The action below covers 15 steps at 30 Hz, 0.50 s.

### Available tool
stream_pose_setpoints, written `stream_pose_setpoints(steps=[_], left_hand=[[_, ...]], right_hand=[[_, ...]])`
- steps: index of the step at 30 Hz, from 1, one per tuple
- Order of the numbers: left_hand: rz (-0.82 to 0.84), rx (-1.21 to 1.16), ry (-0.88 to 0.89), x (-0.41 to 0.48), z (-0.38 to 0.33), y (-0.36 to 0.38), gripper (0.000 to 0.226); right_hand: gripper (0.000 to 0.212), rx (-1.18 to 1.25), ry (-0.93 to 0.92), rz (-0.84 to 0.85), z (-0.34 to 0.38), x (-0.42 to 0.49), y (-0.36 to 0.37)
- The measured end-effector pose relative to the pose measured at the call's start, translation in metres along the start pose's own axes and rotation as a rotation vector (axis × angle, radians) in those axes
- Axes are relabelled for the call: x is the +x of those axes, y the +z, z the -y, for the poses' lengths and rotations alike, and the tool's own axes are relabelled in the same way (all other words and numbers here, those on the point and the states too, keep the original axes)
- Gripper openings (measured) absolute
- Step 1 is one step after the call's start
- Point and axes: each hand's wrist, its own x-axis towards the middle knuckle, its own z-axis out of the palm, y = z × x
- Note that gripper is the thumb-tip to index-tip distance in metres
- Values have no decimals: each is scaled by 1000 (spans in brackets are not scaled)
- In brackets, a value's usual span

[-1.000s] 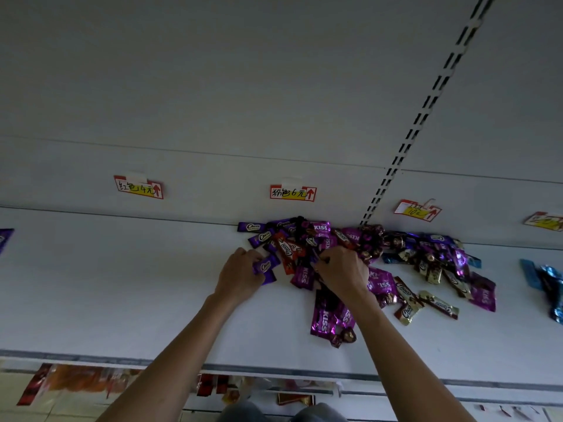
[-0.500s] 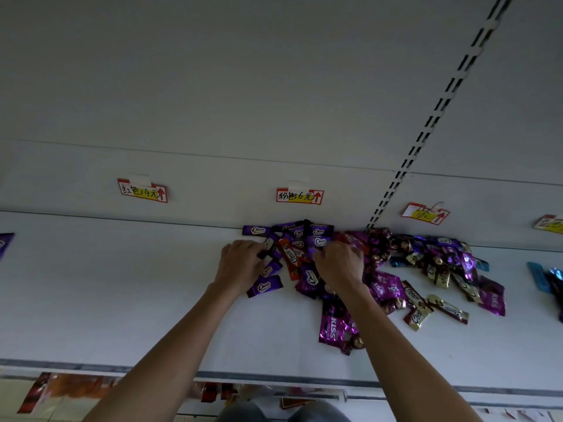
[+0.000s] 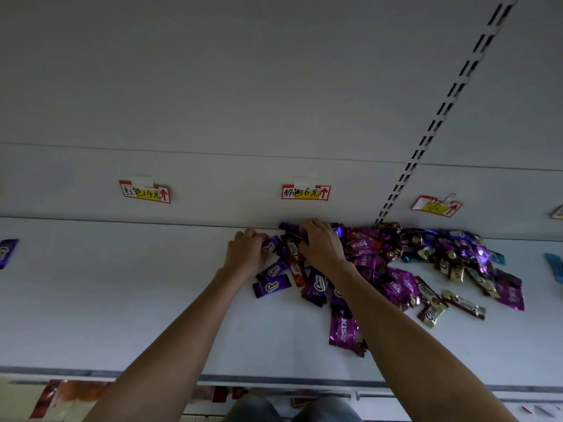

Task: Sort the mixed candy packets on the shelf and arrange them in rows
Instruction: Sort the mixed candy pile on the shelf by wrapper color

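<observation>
The left grip [image 3: 245, 254], a bare hand seen from behind, has its fingers curled round the left end of a small glossy purple packet printed "Choco" [image 3: 269, 246], which sticks out to the right of the knuckles. Just to the right, the right grip [image 3: 320, 246] lies knuckles-up on the far left corner of the heap with its fingers bent down into the wrappers; whether it has pinched one or only presses on them I cannot tell, as the fingertips are hidden. Between the two grips stands a narrow red-brown Choco packet [image 3: 294, 249]. Just nearer than the left grip lie two more purple Choco packets [image 3: 272, 286], loose and slightly tilted, and under the right forearm a darker purple one [image 3: 316, 286]. The heap of mixed candy packets [image 3: 365, 248] spreads rightward along the far edge of the flat white shelf [image 3: 122, 300], touching the back panel: magenta foil "KISS" bags, dark wrappers and gold ones all overlapping. A single magenta KISS bag [image 3: 342, 328] lies nearest the front lip, beside the right forearm, and two gold-and-brown bars [image 3: 432, 313] sit at the near right fringe of the heap. Well apart, a purple packet [image 3: 7, 252] shows at the left edge of the view and a blue wrapper [image 3: 553, 266] at the right edge. On the white back panel, above the shelf, are three red-bordered, yellow-marked price labels [image 3: 306, 192], and a slotted metal upright [image 3: 441, 111] runs up from behind the heap.
</observation>
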Motion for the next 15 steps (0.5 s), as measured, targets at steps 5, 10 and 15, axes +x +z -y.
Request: stream_pose_setpoints(steps=[5,10,15], left_hand=[[-56,-155,7,-13,-2,-2,29],[-57,-362,-71,-26,-3,-9,16],[1,-550,-134,-37,-9,-11,24]], right_hand=[[49,-47,122,170,1,3,-5],[38,-35,86,128,-3,-4,-7],[32,183,119,96,-4,-10,-10]])
